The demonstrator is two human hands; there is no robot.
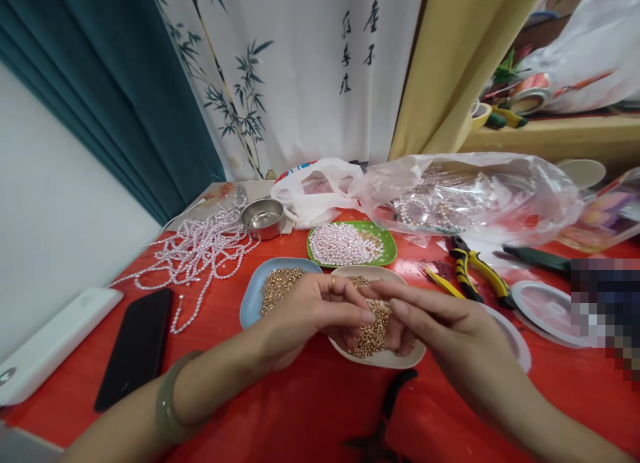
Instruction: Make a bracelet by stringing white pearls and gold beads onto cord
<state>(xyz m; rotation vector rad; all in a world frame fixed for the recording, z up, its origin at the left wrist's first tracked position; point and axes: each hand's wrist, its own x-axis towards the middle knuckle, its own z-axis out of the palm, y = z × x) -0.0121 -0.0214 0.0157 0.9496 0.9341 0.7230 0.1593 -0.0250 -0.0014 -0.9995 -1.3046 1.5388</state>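
My left hand (320,306), with a ring on one finger and a green bangle on the wrist, is pinched over a cream plate (395,362) of small gold beads (373,336). Facing it from the right, my right hand (435,313) has thumb and forefinger together, fingertips close to the left ones. Whatever lies between the fingertips is too small to make out. Left of the cream plate sits a blue plate (253,293) with small gold pieces (280,286). Behind both, a green plate (391,243) holds white pearl beads (340,244) and some gold ones.
Strings of pearls (205,246), a metal bowl (263,218) and a black phone (136,346) lie left. Clear bags (470,193) stand behind. Yellow-black pliers (470,270) and white spools (550,310) are right; a dark tool (387,416) lies at the front.
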